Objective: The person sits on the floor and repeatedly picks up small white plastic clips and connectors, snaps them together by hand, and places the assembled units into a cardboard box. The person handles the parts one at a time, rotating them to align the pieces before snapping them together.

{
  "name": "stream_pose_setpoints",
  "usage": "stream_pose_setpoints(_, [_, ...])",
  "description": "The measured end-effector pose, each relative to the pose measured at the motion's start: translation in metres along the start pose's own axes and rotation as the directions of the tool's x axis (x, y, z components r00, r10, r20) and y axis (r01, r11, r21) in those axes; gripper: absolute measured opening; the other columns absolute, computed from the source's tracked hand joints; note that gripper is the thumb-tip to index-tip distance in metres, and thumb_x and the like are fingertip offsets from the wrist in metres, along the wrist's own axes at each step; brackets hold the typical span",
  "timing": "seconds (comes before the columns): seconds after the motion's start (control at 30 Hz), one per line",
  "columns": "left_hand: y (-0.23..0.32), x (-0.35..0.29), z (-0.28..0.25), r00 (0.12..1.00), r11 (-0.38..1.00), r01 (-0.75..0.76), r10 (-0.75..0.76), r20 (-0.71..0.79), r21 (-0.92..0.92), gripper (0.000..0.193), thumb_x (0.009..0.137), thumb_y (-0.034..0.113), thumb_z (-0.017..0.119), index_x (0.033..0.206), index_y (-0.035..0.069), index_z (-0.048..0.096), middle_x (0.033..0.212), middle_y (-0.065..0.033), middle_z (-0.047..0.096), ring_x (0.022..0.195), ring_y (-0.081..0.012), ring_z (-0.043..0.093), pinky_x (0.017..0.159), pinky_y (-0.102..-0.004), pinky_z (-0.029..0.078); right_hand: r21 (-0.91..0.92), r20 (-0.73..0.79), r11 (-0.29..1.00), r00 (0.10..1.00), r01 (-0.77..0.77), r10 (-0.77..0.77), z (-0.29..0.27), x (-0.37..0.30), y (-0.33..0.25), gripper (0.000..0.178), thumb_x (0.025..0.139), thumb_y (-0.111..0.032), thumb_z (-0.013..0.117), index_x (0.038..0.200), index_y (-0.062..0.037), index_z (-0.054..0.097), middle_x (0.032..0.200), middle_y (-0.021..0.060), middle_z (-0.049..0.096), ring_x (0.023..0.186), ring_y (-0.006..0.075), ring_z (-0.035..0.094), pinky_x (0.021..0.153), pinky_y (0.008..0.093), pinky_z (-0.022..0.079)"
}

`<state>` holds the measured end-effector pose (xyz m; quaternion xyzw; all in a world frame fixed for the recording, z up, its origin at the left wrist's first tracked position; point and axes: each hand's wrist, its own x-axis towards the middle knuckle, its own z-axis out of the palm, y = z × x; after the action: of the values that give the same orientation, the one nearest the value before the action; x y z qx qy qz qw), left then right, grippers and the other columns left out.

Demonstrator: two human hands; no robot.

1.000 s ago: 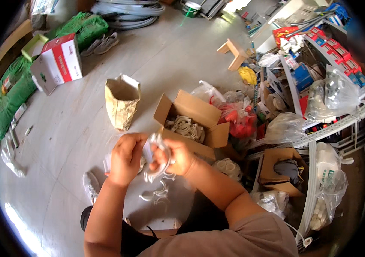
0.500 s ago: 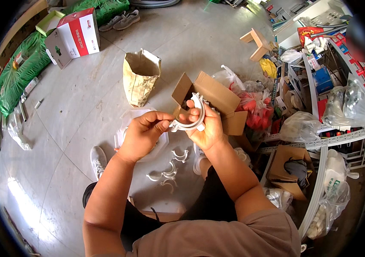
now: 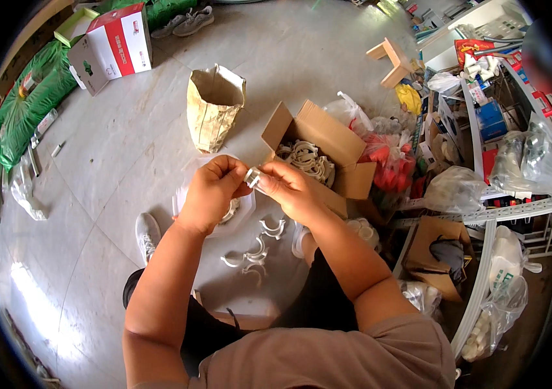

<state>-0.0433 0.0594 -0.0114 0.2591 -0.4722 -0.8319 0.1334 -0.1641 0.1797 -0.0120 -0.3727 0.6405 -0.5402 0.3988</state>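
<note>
A white plastic pipe clamp (image 3: 253, 177) is held between both hands, turned so that its end faces up at me; fingers cover much of it. My left hand (image 3: 212, 193) pinches its left side with thumb and fingertips. From the right, my right hand (image 3: 294, 193) grips it with thumb and bent fingers. Under my left hand stands a translucent plastic tub (image 3: 245, 217), partly hidden, with pale pieces inside. Several loose white curved clamp pieces (image 3: 256, 253) lie on the floor between my feet. Beyond my right hand, an opened cardboard box (image 3: 331, 133) holds many more clamps (image 3: 307, 160).
A crumpled tan paper sack (image 3: 211, 120) stands open ahead. Bags with red contents (image 3: 386, 159) crowd the box's right side. Shelving (image 3: 516, 206) full of bags and boxes lines the right. A small wooden stool (image 3: 391, 61) and a red-and-white carton (image 3: 117, 45) stand farther off.
The clamp has turned from showing its open curve to end-on, and moved left and slightly down. My right hand has rolled over with it, uncovering the clamps in the box.
</note>
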Motion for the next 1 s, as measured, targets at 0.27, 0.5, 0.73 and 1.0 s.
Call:
stream_pose_setpoints(0.27, [0.007,-0.001,-0.006,0.995,0.999,0.047,-0.048,0.092,0.010,0.017,0.086,0.019,0.055,0.087,0.002,0.054,0.082,-0.0011,0.055,0.076,-0.0078,0.052,0.071,-0.0225,0.045,0.027,0.016,0.997,0.998,0.067,-0.068,0.000,-0.002,-0.001,0.025,0.086,-0.026,0.054,0.087,-0.0014,0.055,0.068,-0.0027,0.049,0.062,0.0032,0.042,0.054,0.0181,0.034])
stream_pose_setpoints(0.5, [0.005,0.000,-0.008,0.991,0.995,-0.062,0.052,0.123,0.079,0.011,0.086,0.014,0.054,0.086,0.003,0.054,0.080,-0.0010,0.056,0.073,-0.0075,0.049,0.069,-0.0234,0.043,0.248,0.030,0.967,0.998,-0.065,0.059,0.001,-0.001,0.000,0.024,0.086,-0.027,0.053,0.086,-0.0025,0.056,0.066,-0.0003,0.051,0.059,0.0065,0.045,0.059,0.0198,0.035])
stream_pose_setpoints(0.73, [-0.003,0.000,0.001,0.949,0.939,-0.310,0.298,0.100,0.151,0.005,0.085,0.006,0.052,0.085,0.001,0.052,0.077,-0.0007,0.054,0.071,-0.0073,0.047,0.066,-0.0220,0.042,0.734,0.266,0.619,0.957,-0.279,0.116,0.002,-0.001,0.010,0.025,0.088,-0.027,0.044,0.079,-0.0046,0.053,0.065,0.0039,0.052,0.059,0.0137,0.049,0.073,0.0341,0.042])
stream_pose_setpoints(1.0, [-0.003,0.006,-0.004,0.982,0.984,-0.123,0.139,-0.125,0.127,0.015,0.086,0.013,0.053,0.096,0.003,0.053,0.083,-0.0005,0.053,0.075,-0.0081,0.049,0.068,-0.0230,0.043,0.684,0.178,0.621,0.913,-0.383,0.367,-0.010,0.016,0.031,0.022,0.088,-0.027,0.045,0.091,-0.0055,0.051,0.069,0.0050,0.052,0.064,0.0168,0.053,0.075,0.0384,0.046])
